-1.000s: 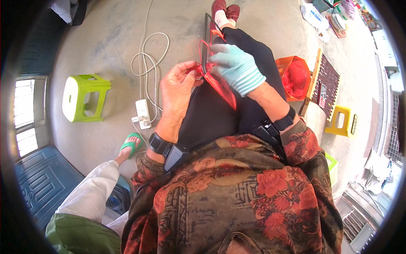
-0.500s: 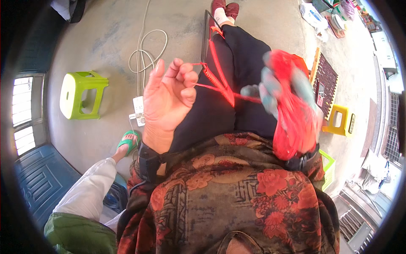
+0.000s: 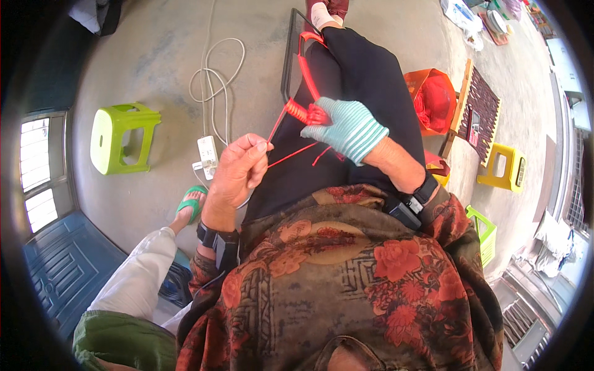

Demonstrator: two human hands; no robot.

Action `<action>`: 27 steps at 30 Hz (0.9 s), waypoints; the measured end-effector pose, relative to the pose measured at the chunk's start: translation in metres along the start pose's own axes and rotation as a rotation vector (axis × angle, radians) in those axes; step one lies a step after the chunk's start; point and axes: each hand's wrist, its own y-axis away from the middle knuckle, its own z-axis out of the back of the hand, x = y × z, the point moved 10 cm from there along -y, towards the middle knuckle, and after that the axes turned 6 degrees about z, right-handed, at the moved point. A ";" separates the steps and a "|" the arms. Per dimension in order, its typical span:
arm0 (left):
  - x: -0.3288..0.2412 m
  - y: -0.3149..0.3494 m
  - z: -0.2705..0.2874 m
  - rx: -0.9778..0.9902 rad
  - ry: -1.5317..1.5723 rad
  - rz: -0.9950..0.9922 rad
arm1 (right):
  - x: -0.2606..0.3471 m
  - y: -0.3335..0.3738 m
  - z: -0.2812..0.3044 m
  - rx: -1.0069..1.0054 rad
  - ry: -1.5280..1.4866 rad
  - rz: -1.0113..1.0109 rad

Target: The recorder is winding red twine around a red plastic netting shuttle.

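Note:
My bare left hand (image 3: 241,167) pinches a thin red cord (image 3: 276,127) between thumb and fingers, above my left thigh. The cord runs up to a tight red wrapping (image 3: 297,111) at the near end of a black rod frame (image 3: 286,68) lying along my leg. My right hand (image 3: 349,131), in a striped pale-green glove, closes round a bunched clump of red cord (image 3: 318,115) beside that wrapping. A red strip (image 3: 307,77) stretches along the frame toward my feet. What lies beneath my right palm is hidden.
An orange-red bag (image 3: 427,102) of red material stands right of my legs, by a slatted wooden rack (image 3: 476,117) and a yellow stool (image 3: 501,168). Left are a green stool (image 3: 124,139), a white power strip (image 3: 207,154) with a looped cable, and another person's sandalled foot (image 3: 190,203).
My right hand has swung left from beside my right thigh to the wrapping. The big red bundle it carried no longer shows. My left hand has lowered and its fingers have closed together.

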 end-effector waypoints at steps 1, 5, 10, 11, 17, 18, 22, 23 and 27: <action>-0.011 0.001 -0.004 -0.114 -0.088 0.013 | 0.004 0.000 0.004 0.024 0.018 -0.021; -0.049 -0.025 -0.017 -0.267 -0.123 -0.151 | 0.000 0.005 -0.003 0.085 0.064 -0.037; -0.043 -0.053 -0.042 -0.019 -0.026 -0.068 | 0.007 0.007 -0.003 0.039 0.147 0.054; -0.039 -0.055 -0.048 0.072 -0.042 -0.054 | 0.006 0.007 -0.004 0.029 0.168 0.067; -0.021 -0.057 -0.038 -0.012 0.043 -0.186 | 0.006 0.010 -0.008 -0.058 0.201 0.122; -0.019 -0.056 -0.038 -0.015 0.043 -0.185 | 0.006 0.010 -0.008 -0.057 0.199 0.122; -0.015 -0.049 -0.040 -0.069 -0.107 -0.186 | 0.001 0.015 -0.011 0.013 0.193 0.119; -0.014 -0.047 -0.041 -0.099 -0.197 -0.178 | 0.002 0.017 -0.011 0.013 0.197 0.141; -0.024 -0.027 -0.044 -0.212 -0.251 -0.252 | -0.007 0.018 -0.008 0.138 0.166 -0.043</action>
